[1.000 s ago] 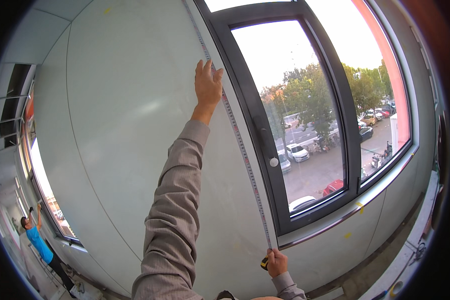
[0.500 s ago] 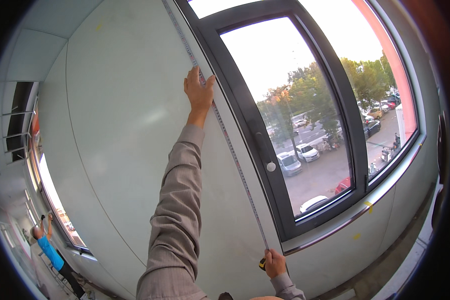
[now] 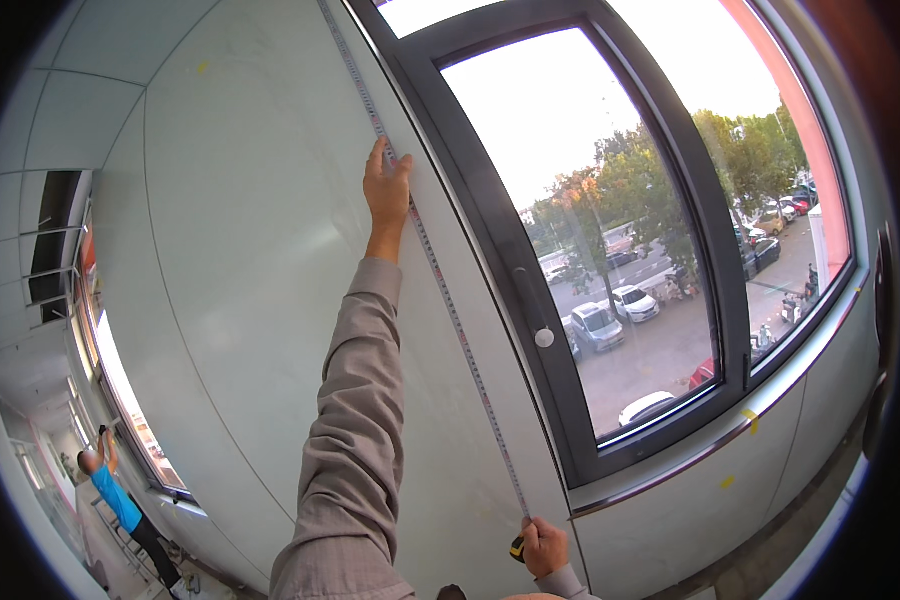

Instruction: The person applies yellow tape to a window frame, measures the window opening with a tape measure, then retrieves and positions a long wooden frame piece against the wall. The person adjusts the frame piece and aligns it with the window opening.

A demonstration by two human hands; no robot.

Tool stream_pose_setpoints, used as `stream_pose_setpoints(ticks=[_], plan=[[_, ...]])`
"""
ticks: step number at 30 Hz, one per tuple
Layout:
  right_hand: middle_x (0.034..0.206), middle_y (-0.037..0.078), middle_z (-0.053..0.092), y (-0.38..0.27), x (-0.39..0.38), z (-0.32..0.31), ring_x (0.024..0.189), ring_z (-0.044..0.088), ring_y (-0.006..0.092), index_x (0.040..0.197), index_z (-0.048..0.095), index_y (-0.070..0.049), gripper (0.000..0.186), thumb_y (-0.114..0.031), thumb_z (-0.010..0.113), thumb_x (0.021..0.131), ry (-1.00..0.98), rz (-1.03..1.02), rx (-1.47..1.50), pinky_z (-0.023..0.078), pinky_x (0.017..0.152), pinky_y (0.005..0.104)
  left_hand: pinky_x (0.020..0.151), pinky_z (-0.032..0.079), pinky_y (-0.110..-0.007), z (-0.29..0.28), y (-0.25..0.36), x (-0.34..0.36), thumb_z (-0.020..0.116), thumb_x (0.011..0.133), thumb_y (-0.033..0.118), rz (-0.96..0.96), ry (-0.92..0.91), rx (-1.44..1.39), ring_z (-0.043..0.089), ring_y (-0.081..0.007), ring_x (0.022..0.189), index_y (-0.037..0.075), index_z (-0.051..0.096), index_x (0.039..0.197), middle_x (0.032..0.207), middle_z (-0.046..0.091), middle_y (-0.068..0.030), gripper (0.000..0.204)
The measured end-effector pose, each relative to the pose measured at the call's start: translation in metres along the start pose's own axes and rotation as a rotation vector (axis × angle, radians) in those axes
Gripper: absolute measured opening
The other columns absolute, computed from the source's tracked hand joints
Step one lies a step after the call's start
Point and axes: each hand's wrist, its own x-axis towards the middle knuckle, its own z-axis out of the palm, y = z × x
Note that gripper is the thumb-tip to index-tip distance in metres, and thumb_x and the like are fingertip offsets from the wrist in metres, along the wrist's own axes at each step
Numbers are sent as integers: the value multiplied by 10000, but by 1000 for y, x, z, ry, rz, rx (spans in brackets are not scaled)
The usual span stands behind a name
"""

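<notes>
Head view: our tape blade (image 3: 459, 330) ran along the pale wall panel (image 3: 260, 250) from 11 to 5 o'clock, beside the dark window frame (image 3: 497, 250). Our hands were well apart: the left hand (image 3: 386, 195), at 11 o'clock, lay over the blade with thumb and fingers spread; the right hand (image 3: 548, 548), at 5 o'clock, gripped the yellow-and-black tape case (image 3: 517, 549). We judged that the blade wanted light, flat pressure above, steady tension below, and no bow or twist.
</notes>
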Motion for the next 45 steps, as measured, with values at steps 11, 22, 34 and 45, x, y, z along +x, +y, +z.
stream_pose_setpoints(ticks=[11,22,34,45], plan=[[736,184,674,1,-12,-6,713,673,365,863,696,-8,323,-270,599,1025,-24,25,10,533,653,449,1284,324,-444,0,12,-9,657,997,172,5,-9,57,363,-374,1569,-34,399,1612,1674,388,-245,698],[728,174,666,2,3,-12,703,663,340,863,696,-2,321,-264,597,1022,-31,26,18,529,647,435,1265,352,-450,1,15,-9,656,1006,180,25,7,140,408,-371,1538,-18,429,1599,1632,444,-230,665],[718,162,658,-2,-19,-12,692,651,313,863,696,4,320,-257,595,1018,-88,47,44,524,640,421,1235,387,-412,-1,18,-8,645,986,124,2,13,20,436,-343,1530,-24,462,1580,1612,491,-220,639],[709,152,651,-3,-34,-25,681,640,288,863,697,11,319,-250,594,1014,-104,83,51,520,635,408,1139,470,-354,-2,9,-4,643,985,28,-13,46,-184,601,-252,1352,-67,444,1574,1502,601,-184,628]])
